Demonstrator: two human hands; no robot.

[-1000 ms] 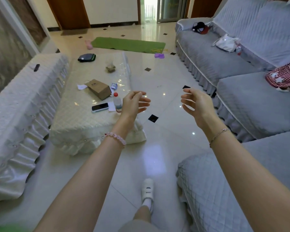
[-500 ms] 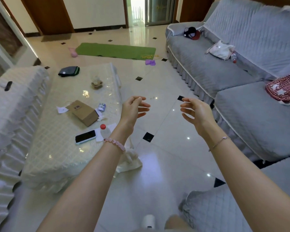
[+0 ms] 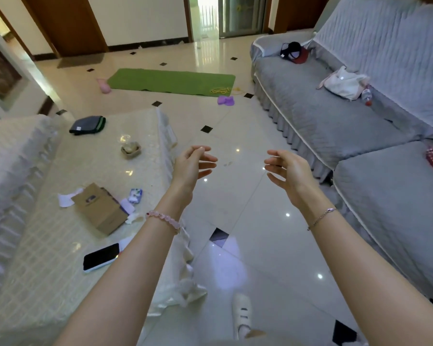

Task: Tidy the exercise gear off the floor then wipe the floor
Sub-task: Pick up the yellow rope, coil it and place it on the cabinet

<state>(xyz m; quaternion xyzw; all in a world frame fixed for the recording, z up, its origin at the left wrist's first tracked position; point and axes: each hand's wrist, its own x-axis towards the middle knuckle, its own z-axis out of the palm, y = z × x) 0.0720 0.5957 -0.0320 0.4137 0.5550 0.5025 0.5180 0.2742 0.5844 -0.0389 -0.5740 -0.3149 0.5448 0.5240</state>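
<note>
Mat: green mat [image 3: 170,81], flat rectangle w/ a fuzzy-looking top, unrolled on the floor [image 3: 235,196] at the far end of the rm, well ahead of my hands.
Cord: yellow cord [image 3: 220,90], thin, in tangled loops on the mat's R end, one bit trailing off onto tile.
Purple piece: purple gear [image 3: 225,100], small, bow-like shape, on tile just beside the mat's R corner; can't tell what it is.
Pink piece: pink gear [image 3: 103,85], rounded & smooth, on tile at the mat's L end.
L hand: my left hand [image 3: 189,166], raised over the tile, fingers loosely spread w/ a slight curl, holding nothing; pink bead bracelet [image 3: 163,218] at the wrist.
R hand: my right hand [image 3: 289,171], level w/ the other, fingers relaxed & apart, nothing in it; thin chain bracelet [image 3: 321,217].
Floor: glossy pale tile w/ small black diamond insets, light spots reflecting.
Table: low table [image 3: 60,245] on my L, cream quilted cover under clear plastic; cardboard box [image 3: 100,211], phone [image 3: 101,257] & dark folded cloth [image 3: 87,124] on it.
Sofa: sofa [image 3: 323,126] on my R, grey quilted cover, pleated skirt, white piping; white bag [image 3: 343,82] on the seat.
</note>
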